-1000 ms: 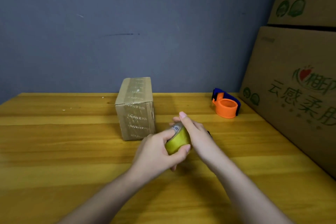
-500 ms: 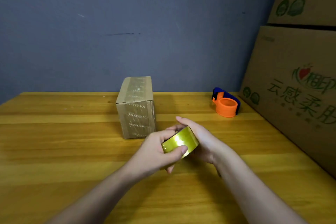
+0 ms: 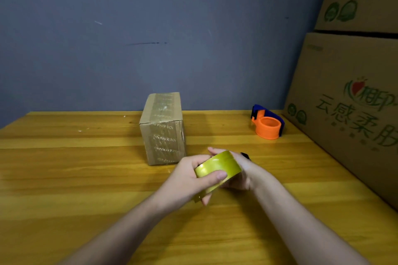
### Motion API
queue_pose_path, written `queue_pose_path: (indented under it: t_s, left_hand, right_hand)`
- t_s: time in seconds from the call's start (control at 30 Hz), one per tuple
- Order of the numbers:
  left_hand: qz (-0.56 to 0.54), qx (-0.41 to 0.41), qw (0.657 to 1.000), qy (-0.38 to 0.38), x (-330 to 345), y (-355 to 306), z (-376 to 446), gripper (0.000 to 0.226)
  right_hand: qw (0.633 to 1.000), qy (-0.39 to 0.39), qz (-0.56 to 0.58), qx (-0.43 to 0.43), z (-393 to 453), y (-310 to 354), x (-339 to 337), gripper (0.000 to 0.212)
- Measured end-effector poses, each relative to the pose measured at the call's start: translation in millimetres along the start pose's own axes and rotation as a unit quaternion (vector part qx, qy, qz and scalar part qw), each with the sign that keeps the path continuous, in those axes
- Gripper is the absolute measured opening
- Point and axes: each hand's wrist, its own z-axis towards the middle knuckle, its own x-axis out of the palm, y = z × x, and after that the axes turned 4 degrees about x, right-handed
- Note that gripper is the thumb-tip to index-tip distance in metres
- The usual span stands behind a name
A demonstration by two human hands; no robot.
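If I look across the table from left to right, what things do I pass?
small box → tape roll → orange dispenser → big carton

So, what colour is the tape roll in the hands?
The tape roll is glossy yellow, head view.

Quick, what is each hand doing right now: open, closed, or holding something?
Left hand: grips the shiny yellow roll of packing tape, thumb on its outer band.
Right hand: cups the same roll from the far side.
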Motion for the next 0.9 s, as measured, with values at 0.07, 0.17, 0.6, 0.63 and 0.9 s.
queue_pose_path:
  t_s: [0.07,0.17,0.6,0.63,0.9]
  left_hand:
    - [-0.003,-0.008,1.000,-0.009,0,-2,2,0.016]
    - [-0.019,-0.038,0.998,-0.049,-4,-4,5,0.033]
    - [0.536,-0.009,0.843,0.038,12,9,69,0.034]
    - [0.562,-0.009,0.826,0.050,12,11,75,0.036]
    - [0.673,0.019,0.739,0.019,7,32,122,0.039]
  right_hand:
    - [0.995,-0.060,-0.057,-0.053,3,3,-5,0.045]
    - [0.966,-0.144,-0.100,-0.190,0,11,-15,0.029]
    - [0.935,-0.171,-0.182,-0.251,2,24,-29,0.049]
    - [0.937,-0.174,-0.181,-0.244,6,26,-30,0.048]
    - [0.864,-0.327,-0.357,-0.136,42,46,-60,0.049]
